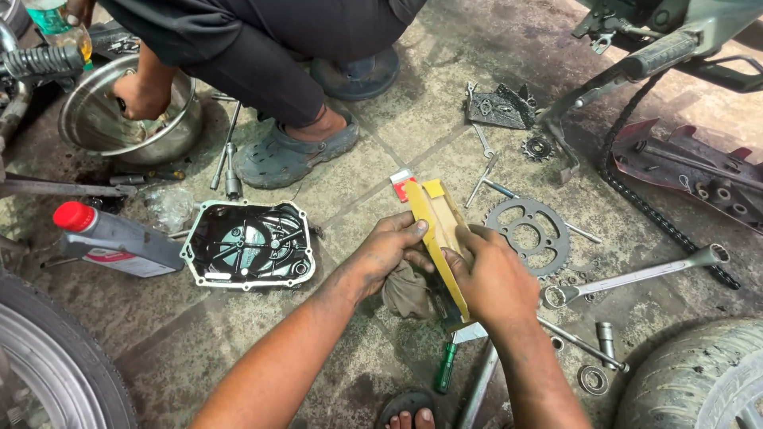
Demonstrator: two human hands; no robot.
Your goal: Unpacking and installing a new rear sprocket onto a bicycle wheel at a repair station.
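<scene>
My left hand (pixel 388 253) and my right hand (pixel 494 280) both grip a long yellow cardboard box (pixel 435 218) with a red and white end flap, held over the stone floor. The left thumb presses on the box's upper face. The right hand wraps its lower end. A dirty grey rag (pixel 407 292) hangs under my left hand. Just right of the box lies a large toothed sprocket (pixel 527 235).
A black engine cover (pixel 248 245) and a grey oil bottle with a red cap (pixel 115 238) lie to the left. A long wrench (pixel 636 276), a drive chain (pixel 648 202), bolts and a green screwdriver (pixel 445 367) lie around. Tyres (pixel 699 377) flank me. Another person crouches at a steel bowl (pixel 127 119).
</scene>
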